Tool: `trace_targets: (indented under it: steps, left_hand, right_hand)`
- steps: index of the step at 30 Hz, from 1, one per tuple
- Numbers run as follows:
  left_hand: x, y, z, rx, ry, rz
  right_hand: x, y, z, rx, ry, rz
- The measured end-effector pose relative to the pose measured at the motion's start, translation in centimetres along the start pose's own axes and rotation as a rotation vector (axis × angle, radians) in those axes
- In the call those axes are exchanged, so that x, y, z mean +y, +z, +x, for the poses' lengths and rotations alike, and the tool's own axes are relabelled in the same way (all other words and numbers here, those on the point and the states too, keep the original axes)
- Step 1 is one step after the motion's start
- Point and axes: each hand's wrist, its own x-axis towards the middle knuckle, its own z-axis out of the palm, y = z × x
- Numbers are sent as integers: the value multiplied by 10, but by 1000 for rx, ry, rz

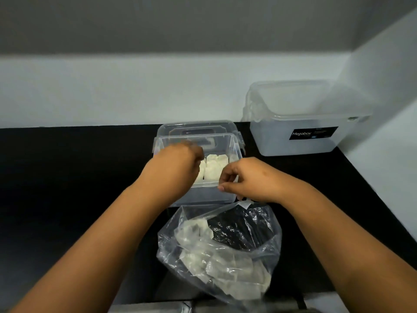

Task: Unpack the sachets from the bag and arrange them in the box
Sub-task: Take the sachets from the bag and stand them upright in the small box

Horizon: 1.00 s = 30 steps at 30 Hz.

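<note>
At frame centre, our left hand [178, 163] reaches into the box [198, 141] over standing sachets [213, 169], its grip hidden; our right hand [243, 179] pinches something small at the box's near rim, above the bag [221, 251].

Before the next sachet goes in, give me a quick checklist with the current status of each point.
1. Box open, lid off: ok.
2. Free room in the box beside the sachets already in it: ok, right part looks free.
3. Left hand out of the way: not ok, it is inside the box on the sachets.
4. Right hand holding a sachet: cannot tell, fingers curl at the box's near rim.
5. Bag open with sachets left: ok.
</note>
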Motion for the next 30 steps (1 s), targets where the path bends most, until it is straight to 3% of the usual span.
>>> trace_targets:
  steps: [4, 8, 12, 20, 25, 30]
  left_hand:
    - [10, 11, -40, -86, 123, -87]
    - [2, 38, -71, -403, 185, -81]
    - [-4, 62, -93, -641, 164, 124]
    - [-12, 97, -125, -372, 187, 235]
    - [-19, 118, -145, -158, 172, 168]
    - [-22, 125, -151, -119, 101, 103]
  right_hand:
    - [16, 21, -20, -94, 73, 31]
    - [30, 47, -30, -173, 120, 69]
    - [37, 71, -30, -207, 125, 24]
    - [39, 108, -21, -165, 201, 49]
    - [31, 124, -11, -122, 258, 136]
    - [15, 140, 3, -84, 273, 126]
